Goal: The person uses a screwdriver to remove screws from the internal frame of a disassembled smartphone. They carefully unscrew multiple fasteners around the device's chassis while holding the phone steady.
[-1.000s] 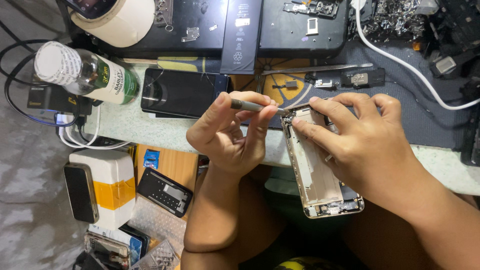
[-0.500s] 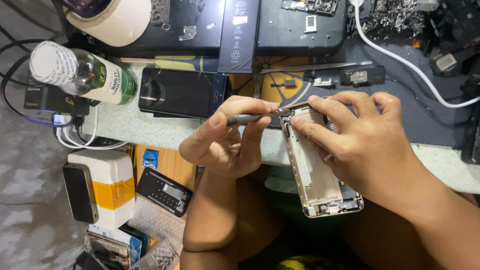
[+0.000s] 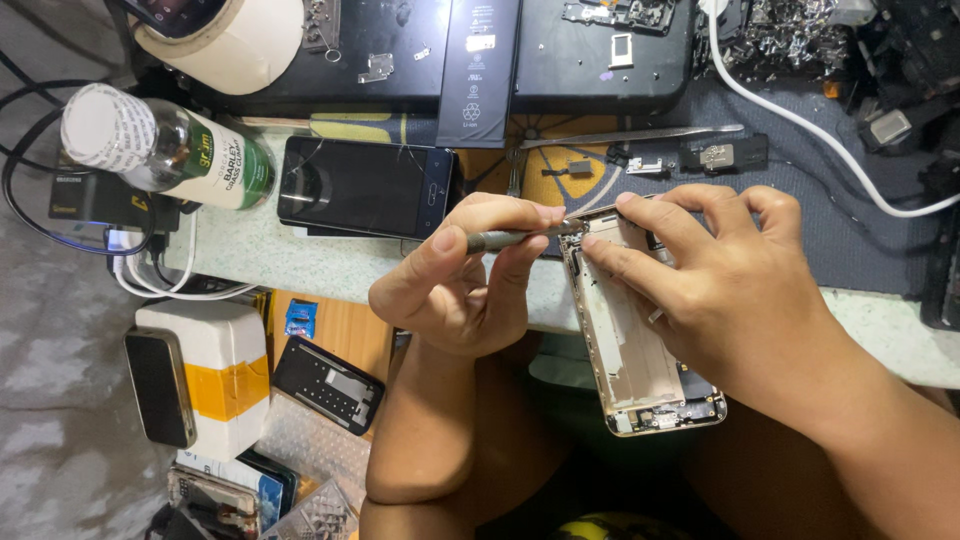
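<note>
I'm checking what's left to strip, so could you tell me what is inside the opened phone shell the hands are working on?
The phone shell shows a mostly bare metal tray with small dark parts at its bottom end. The left hand puts a screwdriver to its top corner. The right hand covers its right edge.

speckled pale worktop [image 3: 300,265], dark mat [image 3: 850,240], grey mottled floor [image 3: 50,400]
</note>
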